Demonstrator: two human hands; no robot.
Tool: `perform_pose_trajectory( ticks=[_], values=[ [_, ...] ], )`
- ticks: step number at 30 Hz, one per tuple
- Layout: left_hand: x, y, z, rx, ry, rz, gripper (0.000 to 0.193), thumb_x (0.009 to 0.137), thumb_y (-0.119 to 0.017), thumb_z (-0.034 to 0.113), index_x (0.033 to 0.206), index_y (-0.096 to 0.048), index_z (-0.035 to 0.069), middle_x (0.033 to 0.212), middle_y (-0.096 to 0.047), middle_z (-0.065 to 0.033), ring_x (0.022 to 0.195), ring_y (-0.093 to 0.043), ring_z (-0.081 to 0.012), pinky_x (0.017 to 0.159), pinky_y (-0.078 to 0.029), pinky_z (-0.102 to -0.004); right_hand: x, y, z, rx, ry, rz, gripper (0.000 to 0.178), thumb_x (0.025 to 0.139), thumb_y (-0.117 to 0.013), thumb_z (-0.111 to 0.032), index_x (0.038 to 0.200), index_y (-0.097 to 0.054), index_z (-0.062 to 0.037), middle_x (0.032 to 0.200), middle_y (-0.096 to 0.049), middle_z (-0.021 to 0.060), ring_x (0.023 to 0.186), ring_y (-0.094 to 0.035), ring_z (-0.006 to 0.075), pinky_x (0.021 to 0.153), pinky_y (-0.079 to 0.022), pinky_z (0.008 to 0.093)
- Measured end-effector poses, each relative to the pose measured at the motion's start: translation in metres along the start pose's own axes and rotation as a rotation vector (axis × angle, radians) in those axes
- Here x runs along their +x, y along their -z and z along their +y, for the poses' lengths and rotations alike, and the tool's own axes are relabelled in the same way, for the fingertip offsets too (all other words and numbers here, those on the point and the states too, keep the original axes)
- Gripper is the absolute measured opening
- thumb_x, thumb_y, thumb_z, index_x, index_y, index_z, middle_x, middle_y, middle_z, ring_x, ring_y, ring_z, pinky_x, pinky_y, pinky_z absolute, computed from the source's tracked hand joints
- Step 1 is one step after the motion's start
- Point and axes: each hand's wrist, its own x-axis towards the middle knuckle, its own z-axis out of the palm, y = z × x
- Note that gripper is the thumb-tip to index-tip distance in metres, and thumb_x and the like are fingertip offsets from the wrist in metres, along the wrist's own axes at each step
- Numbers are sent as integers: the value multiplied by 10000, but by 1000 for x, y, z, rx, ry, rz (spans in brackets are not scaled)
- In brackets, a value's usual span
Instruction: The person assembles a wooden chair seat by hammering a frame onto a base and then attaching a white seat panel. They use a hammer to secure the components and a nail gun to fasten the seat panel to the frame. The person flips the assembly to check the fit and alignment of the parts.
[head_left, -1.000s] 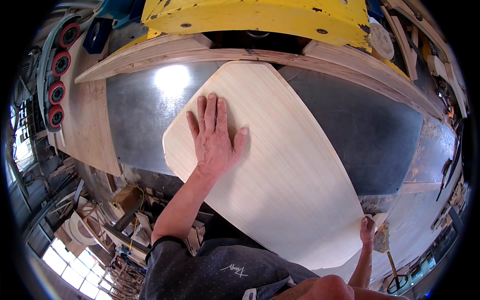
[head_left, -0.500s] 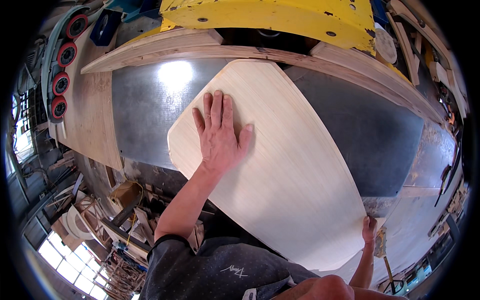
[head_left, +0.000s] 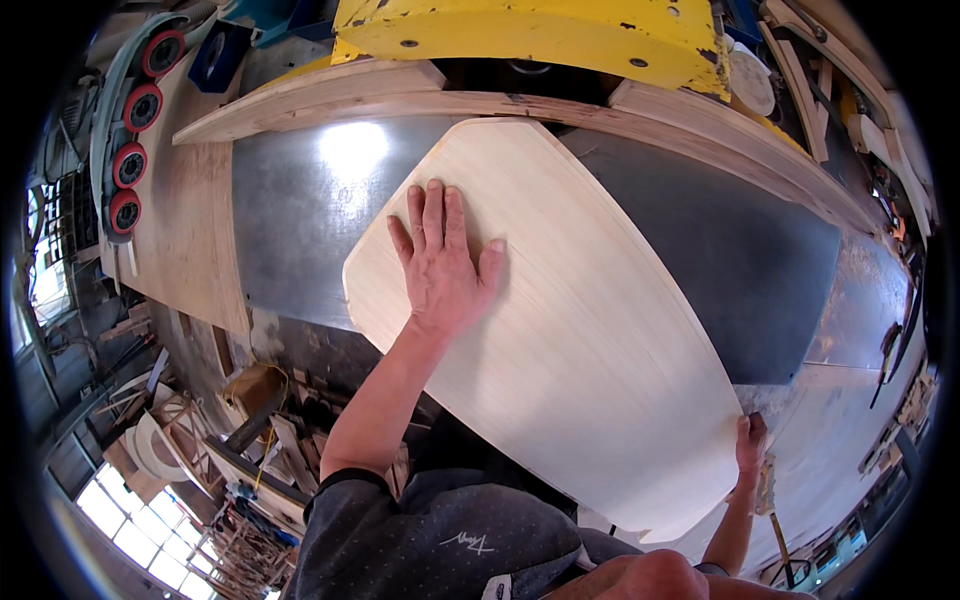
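Note:
A large pale wooden panel [head_left: 570, 330] with bevelled corners lies slantwise over a dark metal machine table [head_left: 720, 250]. Its far end meets a long wooden fence [head_left: 560, 108]. My left hand [head_left: 446, 275] rests flat on the panel's upper left part, fingers stretched and thumb spread. At the panel's right edge, near its close end, my right hand [head_left: 750, 440] is closed on the rim. Part of its fingers is hidden or too small to make out. The panel's near end passes beside my dark shirt.
A yellow machine housing [head_left: 530, 40] with chipped paint stands behind the fence. Red-rimmed wheels [head_left: 130, 165] on a feeder-like unit sit at the far left, beside a plywood board [head_left: 190, 230]. Wood scraps [head_left: 240, 540] are heaped at lower left. More offcuts [head_left: 800, 90] lie at far right.
The panel has shifted slightly, its near part moving a little to the right and away from me. My right hand has moved slightly up and right at the edge; my left stays flat.

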Motion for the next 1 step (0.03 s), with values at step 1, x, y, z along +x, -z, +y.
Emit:
perform_pose_trajectory(
  ticks=[1],
  values=[
    [-1, -1, -1, -1, 2, 5, 849, 976, -575, 483, 1616, -256, 26, 1666, -249, -195, 1554, -182, -453, 1208, -78, -694, -9, -1, 1, 19, -68, 84, 502, 997, -599, -474, 830, -548, -3, 794, -630, 195, 689, -480, 279, 649, -414, 442]
  ],
)
